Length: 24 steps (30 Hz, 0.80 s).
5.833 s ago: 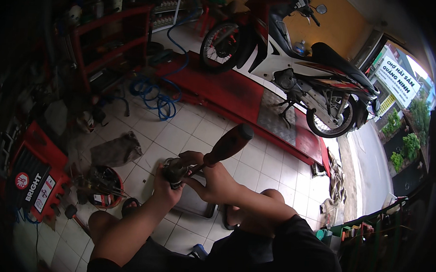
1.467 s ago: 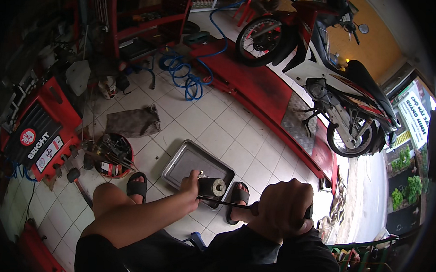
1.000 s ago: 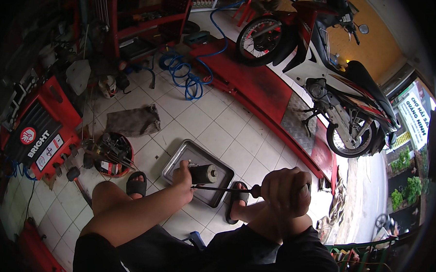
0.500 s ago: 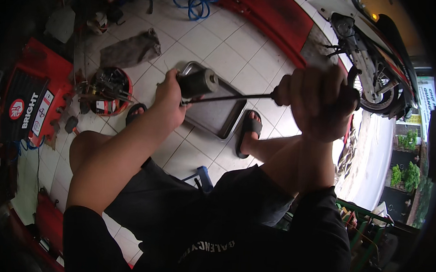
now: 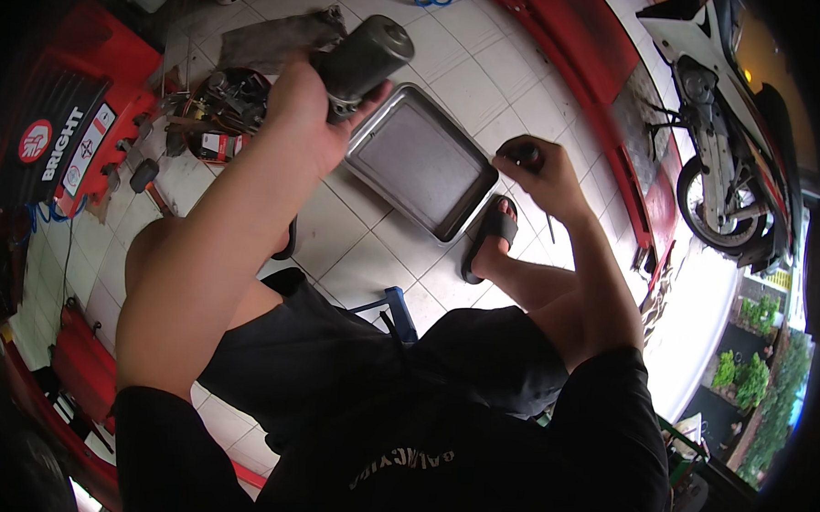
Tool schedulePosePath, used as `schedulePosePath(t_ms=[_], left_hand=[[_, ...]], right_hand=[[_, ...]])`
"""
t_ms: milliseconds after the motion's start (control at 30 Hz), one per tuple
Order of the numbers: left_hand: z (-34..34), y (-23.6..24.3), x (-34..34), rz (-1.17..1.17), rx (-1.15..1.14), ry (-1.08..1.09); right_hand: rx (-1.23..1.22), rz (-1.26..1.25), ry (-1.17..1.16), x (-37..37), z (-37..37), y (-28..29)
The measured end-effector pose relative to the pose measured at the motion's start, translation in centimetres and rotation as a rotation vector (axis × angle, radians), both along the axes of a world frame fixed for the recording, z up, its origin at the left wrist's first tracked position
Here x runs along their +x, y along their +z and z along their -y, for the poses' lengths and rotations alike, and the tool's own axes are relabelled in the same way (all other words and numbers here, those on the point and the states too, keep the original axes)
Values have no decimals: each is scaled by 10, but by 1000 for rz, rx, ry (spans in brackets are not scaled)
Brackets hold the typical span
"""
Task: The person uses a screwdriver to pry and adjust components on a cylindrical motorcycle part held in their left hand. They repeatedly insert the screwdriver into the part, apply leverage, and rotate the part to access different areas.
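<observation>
My left hand [image 5: 304, 105] is wrapped round a dark metal cylinder [image 5: 368, 57], which looks like a small electric motor with a round boss on its end. It is held tilted, above the left far corner of a shallow metal tray [image 5: 423, 160] on the floor. My right hand [image 5: 549, 178] is closed on a screwdriver [image 5: 525, 154] beside the tray's right corner. The dark handle end shows above my fingers, and a thin shaft comes out below the hand. Tool and cylinder are apart.
Left of the tray stands a red tub [image 5: 224, 106] of tools and parts, with a hammer [image 5: 145, 176] nearby and a red machine [image 5: 46, 103] beyond. A grey cloth [image 5: 271, 41] lies farther off. A motorcycle [image 5: 721, 141] stands at right, past a red metal edge [image 5: 587, 67].
The screwdriver has come away from the cylinder, and my right hand has dropped down and left, turning the shaft downward. My left hand has raised and turned the cylinder. The view has shifted.
</observation>
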<state>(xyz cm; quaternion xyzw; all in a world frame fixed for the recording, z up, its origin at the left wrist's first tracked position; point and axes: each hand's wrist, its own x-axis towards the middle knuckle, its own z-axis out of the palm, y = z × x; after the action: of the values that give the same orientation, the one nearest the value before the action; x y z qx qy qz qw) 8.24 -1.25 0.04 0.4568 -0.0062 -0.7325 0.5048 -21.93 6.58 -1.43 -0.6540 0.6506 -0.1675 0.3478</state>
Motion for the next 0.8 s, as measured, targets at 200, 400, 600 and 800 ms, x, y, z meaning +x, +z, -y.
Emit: schedulePosePath(t_ms=[200, 400, 600, 800], left_hand=[[-15, 38, 9, 5, -122, -16], [-6, 28, 32, 11, -792, -192], [-33, 49, 34, 151, -1003, -352], [-49, 62, 35, 86, -1152, -367]], right_hand=[[88, 35, 81, 43, 1, -1], [37, 107, 182, 67, -4, -19], [22, 135, 273, 80, -23, -26], [50, 118, 252, 92, -26, 2]])
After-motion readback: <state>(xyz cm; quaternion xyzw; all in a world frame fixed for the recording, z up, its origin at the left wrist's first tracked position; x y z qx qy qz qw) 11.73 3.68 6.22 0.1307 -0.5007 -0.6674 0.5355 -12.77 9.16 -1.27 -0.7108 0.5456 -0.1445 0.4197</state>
